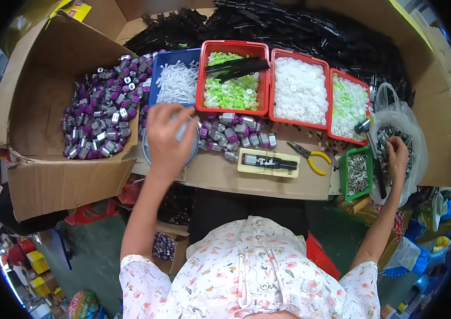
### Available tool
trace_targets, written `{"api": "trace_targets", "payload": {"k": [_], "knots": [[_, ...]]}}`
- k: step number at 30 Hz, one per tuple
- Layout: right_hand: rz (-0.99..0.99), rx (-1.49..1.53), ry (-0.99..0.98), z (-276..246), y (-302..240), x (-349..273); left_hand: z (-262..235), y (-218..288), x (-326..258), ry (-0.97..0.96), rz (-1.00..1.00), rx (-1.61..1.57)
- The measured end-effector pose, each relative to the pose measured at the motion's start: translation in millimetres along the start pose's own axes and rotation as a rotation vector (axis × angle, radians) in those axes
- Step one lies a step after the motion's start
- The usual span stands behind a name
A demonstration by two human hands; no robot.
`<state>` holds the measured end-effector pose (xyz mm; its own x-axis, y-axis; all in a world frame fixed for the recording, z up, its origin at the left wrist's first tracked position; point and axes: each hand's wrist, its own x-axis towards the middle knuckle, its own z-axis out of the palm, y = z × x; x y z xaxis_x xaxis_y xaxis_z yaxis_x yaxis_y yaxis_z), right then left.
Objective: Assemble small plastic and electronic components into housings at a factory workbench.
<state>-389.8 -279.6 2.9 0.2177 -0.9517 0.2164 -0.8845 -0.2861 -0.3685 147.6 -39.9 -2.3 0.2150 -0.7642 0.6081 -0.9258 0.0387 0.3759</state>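
Observation:
My left hand (166,139) is blurred over a round dish (147,146); whether its fingers hold anything cannot be made out. My right hand (397,157) reaches into a clear plastic bag (421,143) of small grey metal parts (390,133), fingers bent together; what they pinch is hidden. Between my hands, a cream holder (268,173) lies on the cardboard, carrying a black part (276,161) with a small motor (250,159) at its left end. Loose purple-ended motors (231,130) lie behind it. Yellow-handled pliers (310,157) rest to its right.
A cardboard box (34,106) of motors stands left. Behind are a blue bin (156,77) of white pins and red bins (201,80) of white and green pieces. Black strips (289,26) pile at the back. A green tray (345,173) of screws and a hammer-like tool (378,175) sit right.

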Motion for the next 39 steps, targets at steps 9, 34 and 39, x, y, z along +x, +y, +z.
{"api": "trace_targets", "payload": {"k": [9, 34, 39], "knots": [[0.103, 0.385, 0.074, -13, -1, 1, 16, -74, 49, -0.134, 0.028, 0.131], [0.189, 1.622, -0.338, 37, -151, -40, 31, -75, 59, -0.303, -0.093, 0.164], [0.122, 1.537, -0.309, 38, -166, -45, 32, -86, 58, -0.303, -0.074, 0.169]]}}
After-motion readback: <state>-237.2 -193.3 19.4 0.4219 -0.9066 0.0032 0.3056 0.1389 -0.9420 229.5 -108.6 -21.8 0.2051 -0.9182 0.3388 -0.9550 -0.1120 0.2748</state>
